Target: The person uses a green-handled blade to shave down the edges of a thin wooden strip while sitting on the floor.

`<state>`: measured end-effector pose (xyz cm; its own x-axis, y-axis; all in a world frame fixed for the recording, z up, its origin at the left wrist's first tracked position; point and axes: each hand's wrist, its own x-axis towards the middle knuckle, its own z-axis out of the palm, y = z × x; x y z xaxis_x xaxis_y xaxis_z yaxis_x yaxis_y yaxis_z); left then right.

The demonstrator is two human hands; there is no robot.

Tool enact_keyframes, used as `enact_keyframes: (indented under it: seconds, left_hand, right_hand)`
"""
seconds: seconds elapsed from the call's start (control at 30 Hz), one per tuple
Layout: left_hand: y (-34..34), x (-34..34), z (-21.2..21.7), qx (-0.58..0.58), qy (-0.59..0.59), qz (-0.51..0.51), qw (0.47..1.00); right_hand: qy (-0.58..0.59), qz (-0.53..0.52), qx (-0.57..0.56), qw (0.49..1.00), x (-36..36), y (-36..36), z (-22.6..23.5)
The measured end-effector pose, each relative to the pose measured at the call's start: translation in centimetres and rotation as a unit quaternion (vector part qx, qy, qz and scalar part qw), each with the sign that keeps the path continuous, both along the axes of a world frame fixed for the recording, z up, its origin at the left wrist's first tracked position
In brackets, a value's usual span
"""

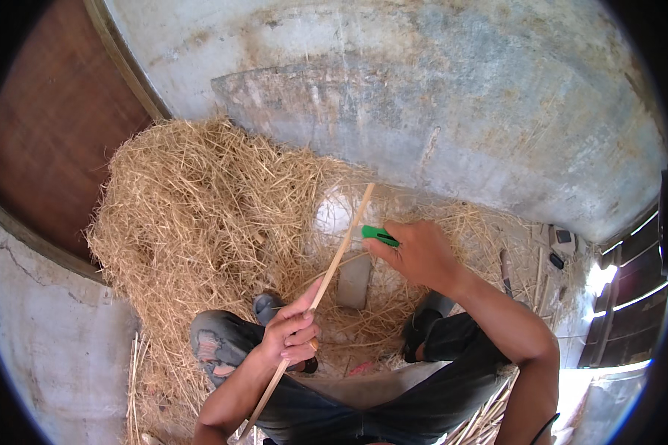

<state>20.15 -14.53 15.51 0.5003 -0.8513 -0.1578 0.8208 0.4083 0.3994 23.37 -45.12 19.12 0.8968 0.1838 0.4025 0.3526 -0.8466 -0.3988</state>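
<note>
My left hand [293, 332] is closed round a long, pale wooden strip [340, 251], which slants from my lap up and away to the right. A ring shows on one of its fingers. My right hand [423, 254] grips a green-handled utility knife [379, 236] close beside the strip's upper part. The knife's blade is too small to make out, and I cannot tell whether it touches the wood. Below the knife, a flat grey block [354, 282] lies on the floor between my feet.
A big heap of straw-like shavings [193, 208] fills the left side against the stained wall [423, 89]. A brown door panel [52, 126] stands far left. Thin sticks [482, 415] lie at my right side. A phone-like device [564, 236] and a tool handle [505, 268] rest at right.
</note>
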Motion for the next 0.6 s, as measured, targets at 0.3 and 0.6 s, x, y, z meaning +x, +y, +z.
enact_keyframes:
  seconds: [0.3, 0.6]
  left_hand:
    - [1.1, -1.9, -1.1, -0.006, -0.003, -0.046, 0.999]
    - [1.4, -0.9, -1.0, -0.048, 0.020, 0.003, 0.999]
  right_hand:
    - [-0.092, -0.309, 0.105, 0.941, 4.6, -15.4, 2.8]
    - [0.112, -0.077, 0.149, 0.979, -1.7, -1.9, 2.5]
